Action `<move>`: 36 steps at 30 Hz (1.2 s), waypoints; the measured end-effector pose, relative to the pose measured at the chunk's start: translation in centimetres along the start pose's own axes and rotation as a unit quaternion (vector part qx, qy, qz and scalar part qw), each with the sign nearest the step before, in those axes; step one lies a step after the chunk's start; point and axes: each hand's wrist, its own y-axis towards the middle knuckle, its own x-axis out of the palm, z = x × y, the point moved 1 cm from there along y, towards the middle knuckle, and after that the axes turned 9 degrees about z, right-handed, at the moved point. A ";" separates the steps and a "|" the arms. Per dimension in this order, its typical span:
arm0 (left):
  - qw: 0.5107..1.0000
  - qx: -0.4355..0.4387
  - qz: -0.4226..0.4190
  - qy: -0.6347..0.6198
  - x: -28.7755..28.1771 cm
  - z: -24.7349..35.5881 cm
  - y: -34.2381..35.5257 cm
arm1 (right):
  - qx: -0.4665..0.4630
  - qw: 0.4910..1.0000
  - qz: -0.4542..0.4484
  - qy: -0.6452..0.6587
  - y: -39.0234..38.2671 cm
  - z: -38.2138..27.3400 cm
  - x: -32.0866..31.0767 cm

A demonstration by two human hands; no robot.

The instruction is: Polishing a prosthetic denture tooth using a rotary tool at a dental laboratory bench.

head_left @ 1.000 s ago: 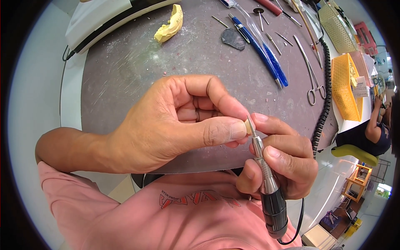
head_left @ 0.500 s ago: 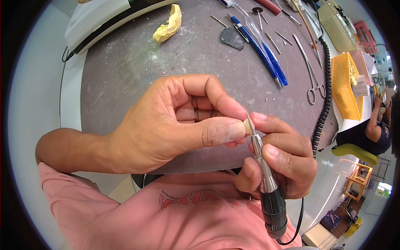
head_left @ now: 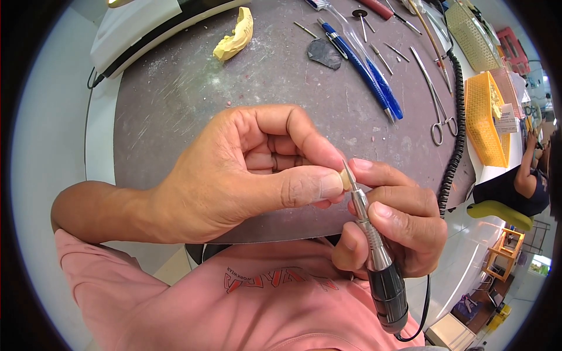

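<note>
Between its thumb and forefinger, my left hand (head_left: 252, 175) pinches a small cream-coloured dental crown (head_left: 346, 180), mostly hidden by the fingertips. My right hand (head_left: 404, 216) is wrapped round a rotary handpiece (head_left: 380, 263), silver at the front and black at the rear, held pen-like and tilted up to the left. Its thin pointed bur (head_left: 348, 171) lies against or just in front of the crown; contact cannot be told for sure. The fingertips of both hands meet around the piece, above the front of the brown work mat (head_left: 170, 146).
At the back lies a yellow plaster dental cast (head_left: 235, 38), beside a white-and-black box-shaped device (head_left: 134, 32). A blue pen (head_left: 357, 64), loose burs (head_left: 380, 58), scissor-handled forceps (head_left: 436, 99) and a coiled black cord (head_left: 456, 134) lie to the right. Beyond are a yellow basket (head_left: 483, 117) and another person (head_left: 524, 181).
The handpiece's rear end has swung slightly to the right, and its bur tip has shifted slightly left along the crown. Both hands keep their grips.
</note>
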 end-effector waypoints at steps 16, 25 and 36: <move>1.000 0.000 -0.003 0.007 0.0 0.1 0.0 | 0.003 1.000 0.005 0.003 0.1 -0.1 0.1; 0.999 0.029 -0.014 -0.008 0.0 -0.1 0.1 | -0.010 1.000 0.019 -0.002 0.0 0.0 0.2; 0.999 0.024 -0.020 -0.013 -0.2 -0.2 0.1 | -0.012 1.000 0.011 -0.009 -0.1 0.0 0.3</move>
